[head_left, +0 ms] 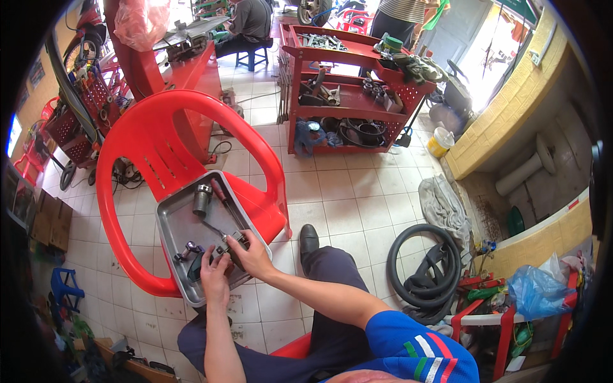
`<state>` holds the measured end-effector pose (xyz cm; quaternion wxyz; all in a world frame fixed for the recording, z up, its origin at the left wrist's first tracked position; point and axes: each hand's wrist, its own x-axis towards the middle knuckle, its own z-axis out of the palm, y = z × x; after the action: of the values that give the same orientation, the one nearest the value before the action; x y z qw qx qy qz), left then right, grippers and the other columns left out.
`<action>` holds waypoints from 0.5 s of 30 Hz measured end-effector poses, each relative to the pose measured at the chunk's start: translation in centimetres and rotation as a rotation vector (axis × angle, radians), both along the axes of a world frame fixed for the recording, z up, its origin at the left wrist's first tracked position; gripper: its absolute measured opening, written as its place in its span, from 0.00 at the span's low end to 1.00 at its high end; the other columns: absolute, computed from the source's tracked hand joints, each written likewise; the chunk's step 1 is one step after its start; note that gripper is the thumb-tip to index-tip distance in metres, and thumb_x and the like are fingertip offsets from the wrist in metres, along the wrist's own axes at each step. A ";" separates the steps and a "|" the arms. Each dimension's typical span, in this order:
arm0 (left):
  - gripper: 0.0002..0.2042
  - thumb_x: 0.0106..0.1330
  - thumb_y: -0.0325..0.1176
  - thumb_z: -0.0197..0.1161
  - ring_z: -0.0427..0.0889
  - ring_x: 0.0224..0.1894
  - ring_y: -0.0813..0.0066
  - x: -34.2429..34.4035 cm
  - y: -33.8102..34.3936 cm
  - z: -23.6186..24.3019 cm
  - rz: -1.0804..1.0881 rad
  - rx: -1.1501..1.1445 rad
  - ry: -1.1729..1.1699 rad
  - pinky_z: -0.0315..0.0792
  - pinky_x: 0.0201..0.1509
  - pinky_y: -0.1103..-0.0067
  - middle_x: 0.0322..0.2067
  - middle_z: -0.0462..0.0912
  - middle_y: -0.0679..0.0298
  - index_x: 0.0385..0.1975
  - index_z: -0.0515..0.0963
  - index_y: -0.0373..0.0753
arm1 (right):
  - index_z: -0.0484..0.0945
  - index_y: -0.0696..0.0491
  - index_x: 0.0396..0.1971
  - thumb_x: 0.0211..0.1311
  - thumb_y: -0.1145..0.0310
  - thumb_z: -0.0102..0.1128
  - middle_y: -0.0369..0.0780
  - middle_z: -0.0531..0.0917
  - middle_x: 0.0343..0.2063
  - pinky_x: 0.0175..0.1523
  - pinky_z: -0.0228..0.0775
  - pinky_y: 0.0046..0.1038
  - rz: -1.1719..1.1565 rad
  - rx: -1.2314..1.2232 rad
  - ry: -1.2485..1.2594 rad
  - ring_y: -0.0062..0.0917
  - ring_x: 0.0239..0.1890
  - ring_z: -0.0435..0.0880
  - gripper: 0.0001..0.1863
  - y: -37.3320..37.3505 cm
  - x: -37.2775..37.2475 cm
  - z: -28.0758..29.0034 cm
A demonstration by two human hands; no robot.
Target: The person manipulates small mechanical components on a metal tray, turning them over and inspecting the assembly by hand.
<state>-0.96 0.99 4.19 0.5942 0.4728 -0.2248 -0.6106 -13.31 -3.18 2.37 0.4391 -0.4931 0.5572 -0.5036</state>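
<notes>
Silver rectangular metal tray (177, 225) on red plastic armchair (167, 167)
Left hand (216, 273) and right hand (255, 258) grip a small grey metal part (223, 247) inside the right rim.

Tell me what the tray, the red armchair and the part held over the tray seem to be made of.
Tray: probably stainless steel, satin; grey sheen, raised rim. Red armchair: apparently moulded plastic, glossy; smooth curves, bright highlights. Held part: likely metal, greyish; partly covered, so which metal is unclear.
</notes>
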 end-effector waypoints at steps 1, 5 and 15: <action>0.30 0.63 0.24 0.67 0.80 0.37 0.79 0.0 0.0 -0.1 0.005 -0.014 -0.005 0.74 0.42 0.82 0.41 0.81 0.62 0.63 0.62 0.37 | 0.74 0.63 0.46 0.64 0.50 0.63 0.44 0.82 0.31 0.41 0.72 0.28 0.004 0.001 0.004 0.26 0.35 0.80 0.28 0.0 0.1 0.0; 0.30 0.63 0.24 0.67 0.80 0.37 0.79 0.2 0.1 -0.3 0.026 0.022 -0.028 0.74 0.42 0.82 0.42 0.81 0.61 0.64 0.61 0.36 | 0.74 0.63 0.47 0.63 0.50 0.63 0.45 0.81 0.32 0.41 0.72 0.28 0.057 0.056 -0.069 0.27 0.35 0.80 0.29 0.5 0.1 0.8; 0.30 0.63 0.25 0.67 0.80 0.37 0.80 -0.1 0.1 -0.6 0.029 -0.011 -0.019 0.73 0.41 0.83 0.39 0.80 0.64 0.63 0.61 0.36 | 0.73 0.64 0.48 0.63 0.49 0.63 0.49 0.81 0.36 0.46 0.72 0.30 0.037 0.039 -0.027 0.32 0.40 0.81 0.30 0.4 -0.1 0.8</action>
<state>-1.06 1.12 3.60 0.6033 0.4787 -0.2268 -0.5962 -13.38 -2.75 3.17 0.4656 -0.4877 0.5516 -0.4910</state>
